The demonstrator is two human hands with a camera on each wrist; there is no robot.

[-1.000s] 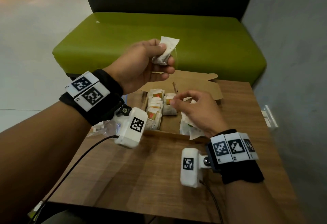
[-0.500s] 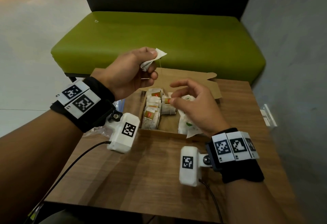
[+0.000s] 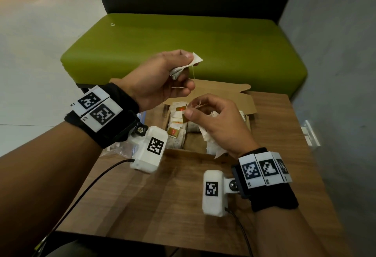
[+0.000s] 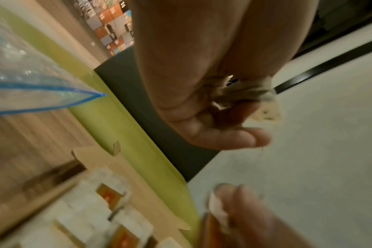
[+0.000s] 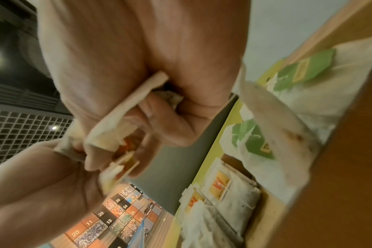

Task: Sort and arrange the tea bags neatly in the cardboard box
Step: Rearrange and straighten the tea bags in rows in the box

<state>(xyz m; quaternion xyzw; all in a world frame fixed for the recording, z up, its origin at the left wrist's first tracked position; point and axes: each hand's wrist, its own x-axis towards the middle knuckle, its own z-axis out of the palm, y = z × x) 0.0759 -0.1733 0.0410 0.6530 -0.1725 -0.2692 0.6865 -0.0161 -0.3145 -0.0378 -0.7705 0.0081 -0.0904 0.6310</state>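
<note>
Centre frame, above the cardboard box point(image 3: 227, 92) on our desk point(image 3: 154, 199): left hand point(image 3: 162, 78) clamps a crumpled tea bag point(image 3: 186, 66); right hand point(image 3: 215, 122) pinches, apparently, its string tag point(image 3: 198, 104). Tea bags point(image 3: 177, 128) stand rowed in the box.

Box's point(image 3: 221, 94) right bags behind hand point(image 3: 219, 126)

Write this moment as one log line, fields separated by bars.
left hand holds tea bag above box | right hand pinches its tag, tea bags also in its palm | rows of tea bags in box
</note>
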